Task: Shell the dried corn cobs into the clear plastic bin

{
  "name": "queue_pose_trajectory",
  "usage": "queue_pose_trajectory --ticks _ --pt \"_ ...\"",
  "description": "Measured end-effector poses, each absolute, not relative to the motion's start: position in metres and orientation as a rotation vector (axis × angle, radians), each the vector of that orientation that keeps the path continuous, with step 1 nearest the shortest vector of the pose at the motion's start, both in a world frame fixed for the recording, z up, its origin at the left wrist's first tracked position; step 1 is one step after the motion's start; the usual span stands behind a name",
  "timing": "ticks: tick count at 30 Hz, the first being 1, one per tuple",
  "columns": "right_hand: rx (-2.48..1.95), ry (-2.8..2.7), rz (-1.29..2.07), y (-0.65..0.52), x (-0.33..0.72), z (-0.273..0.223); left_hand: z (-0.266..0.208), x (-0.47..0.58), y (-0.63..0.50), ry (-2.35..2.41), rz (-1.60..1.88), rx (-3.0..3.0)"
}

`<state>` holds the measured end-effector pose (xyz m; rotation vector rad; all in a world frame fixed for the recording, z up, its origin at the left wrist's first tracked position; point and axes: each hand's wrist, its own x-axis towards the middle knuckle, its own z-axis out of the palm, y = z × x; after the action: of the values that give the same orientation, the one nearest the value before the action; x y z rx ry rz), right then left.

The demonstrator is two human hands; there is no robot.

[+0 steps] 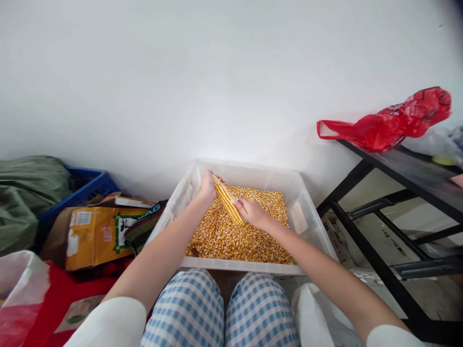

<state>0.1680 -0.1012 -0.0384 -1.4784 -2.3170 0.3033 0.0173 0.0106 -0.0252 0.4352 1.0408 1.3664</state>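
Observation:
A yellow corn cob [229,202] slants over the loose corn kernels [231,243], its rows mostly full, with a pale strip along its upper right side. My left hand [209,185] is closed around the cob's upper end. On its right side, lower down, my right hand [251,211] presses with the thumb and fingers closed against it. The kernels cover the bottom of a translucent plastic bin [314,226] in front of my knees. Some fingers of both hands are hidden behind the cob.
Left of the bin lie a yellow cardboard box [97,236], a mesh bag [146,229] and a blue crate [87,190]. At the right stands a black-framed table [361,236] with a red plastic bag [390,123] on it. A white wall [231,86] rises behind.

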Motion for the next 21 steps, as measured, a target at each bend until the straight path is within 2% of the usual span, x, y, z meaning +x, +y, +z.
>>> queue_pose_trajectory --ticks 7,12,21 --pt "-1.582 -2.112 0.421 -0.102 0.163 -0.038 -0.021 0.027 0.001 1.062 1.412 0.507" --pt "-1.832 -1.960 0.254 -0.102 0.150 -0.046 -0.023 0.047 -0.014 1.050 1.512 0.567" --pt "-1.710 -2.152 0.062 -0.104 0.160 -0.049 -0.018 0.050 -0.021 0.985 1.431 0.572"
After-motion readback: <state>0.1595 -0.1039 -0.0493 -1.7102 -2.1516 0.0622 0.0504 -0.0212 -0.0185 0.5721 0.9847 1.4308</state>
